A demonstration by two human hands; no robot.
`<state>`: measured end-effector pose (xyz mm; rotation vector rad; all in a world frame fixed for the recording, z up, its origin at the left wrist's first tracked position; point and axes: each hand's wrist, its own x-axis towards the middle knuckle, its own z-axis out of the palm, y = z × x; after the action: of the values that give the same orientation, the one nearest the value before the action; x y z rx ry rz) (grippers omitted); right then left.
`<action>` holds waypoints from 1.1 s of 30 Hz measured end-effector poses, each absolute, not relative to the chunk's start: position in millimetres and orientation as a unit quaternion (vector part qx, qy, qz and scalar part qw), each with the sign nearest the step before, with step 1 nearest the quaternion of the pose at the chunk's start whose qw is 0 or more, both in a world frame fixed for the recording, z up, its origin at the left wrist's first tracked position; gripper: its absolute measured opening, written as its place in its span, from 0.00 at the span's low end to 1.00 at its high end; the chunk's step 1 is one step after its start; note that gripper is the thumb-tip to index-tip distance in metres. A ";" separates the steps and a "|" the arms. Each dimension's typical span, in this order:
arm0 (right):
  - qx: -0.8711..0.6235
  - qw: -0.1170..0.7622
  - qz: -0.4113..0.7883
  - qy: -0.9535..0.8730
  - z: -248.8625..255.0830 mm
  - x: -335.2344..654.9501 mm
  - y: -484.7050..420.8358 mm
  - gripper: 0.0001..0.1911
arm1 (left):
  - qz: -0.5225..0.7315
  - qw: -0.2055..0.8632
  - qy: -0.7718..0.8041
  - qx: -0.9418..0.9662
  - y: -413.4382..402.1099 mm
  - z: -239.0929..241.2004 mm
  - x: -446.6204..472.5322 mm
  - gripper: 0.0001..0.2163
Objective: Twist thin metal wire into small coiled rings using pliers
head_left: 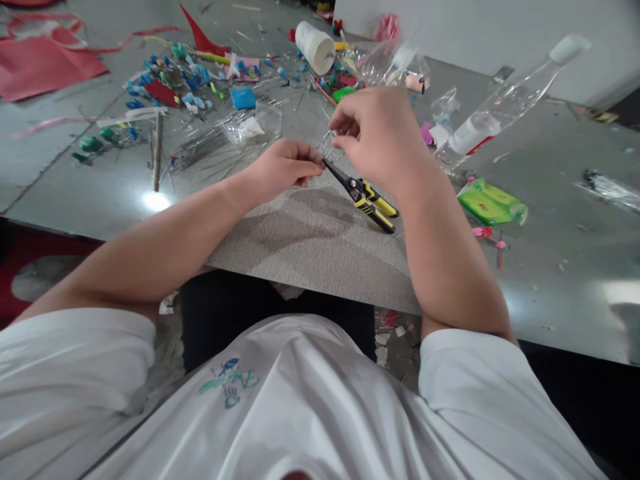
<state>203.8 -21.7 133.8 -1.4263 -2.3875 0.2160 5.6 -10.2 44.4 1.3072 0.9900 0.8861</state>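
Observation:
Over the near part of the table, my left hand (287,167) is closed in a pinch, and whatever sits between its fingertips is too small to make out. To its right and a little farther off, my right hand (380,130) has its fingers curled, thumb near the forefinger. Thin silvery wire (327,141) shows in the gap between both hands; whether it is held or lies on the table I cannot tell. Pliers with black-and-yellow handles (373,207) lie below my right hand, their dark jaws pointing at my left fingertips.
Beyond my left hand lie a bundle of thin wires (210,137), many small blue pieces (193,80) and a blue block (243,98). A white tub (316,48) rests on its side. At right are a tilted clear bottle (525,90) and a green packet (493,202).

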 end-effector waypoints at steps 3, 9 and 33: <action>-0.510 0.145 0.047 -0.847 135.1 200.8 -24.9 0.09 | 0.384 0.599 0.424 0.561 -9.6 42.5 6.3 0.12; -0.543 0.137 0.084 -0.824 135.8 200.3 -25.9 0.17 | 0.387 0.601 0.430 0.552 -6.6 37.1 5.6 0.12; -0.656 0.247 0.255 -0.666 38.3 246.5 20.1 0.08 | 0.366 0.506 0.450 0.639 -5.1 34.4 2.2 0.08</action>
<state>246.5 20.1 38.3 -1.7893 -1.8159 0.6958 2.2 -5.1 34.4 1.5403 1.0864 0.8821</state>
